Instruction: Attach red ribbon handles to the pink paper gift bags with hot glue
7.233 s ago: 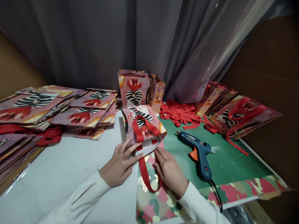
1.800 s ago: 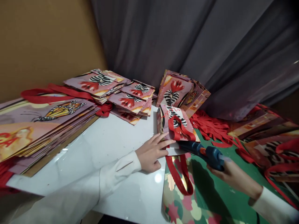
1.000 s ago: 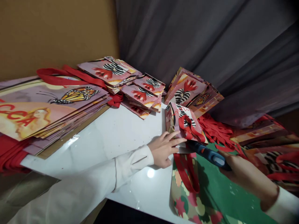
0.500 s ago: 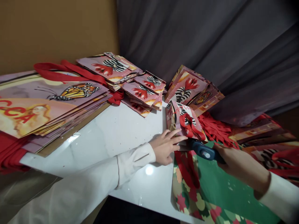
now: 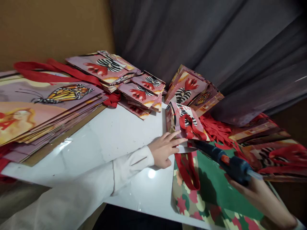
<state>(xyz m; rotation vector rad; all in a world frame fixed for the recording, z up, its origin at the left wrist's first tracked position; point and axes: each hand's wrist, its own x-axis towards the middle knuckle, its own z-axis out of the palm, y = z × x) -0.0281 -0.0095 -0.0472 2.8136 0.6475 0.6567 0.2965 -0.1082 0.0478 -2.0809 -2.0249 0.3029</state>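
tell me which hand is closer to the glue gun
Right. The right hand grips the glue gun; the left hand lies to its left, fingers spread at the open end of the bag.

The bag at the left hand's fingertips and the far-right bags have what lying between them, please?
In the head view, a heap of red ribbons lies between the bag and the far-right bags.
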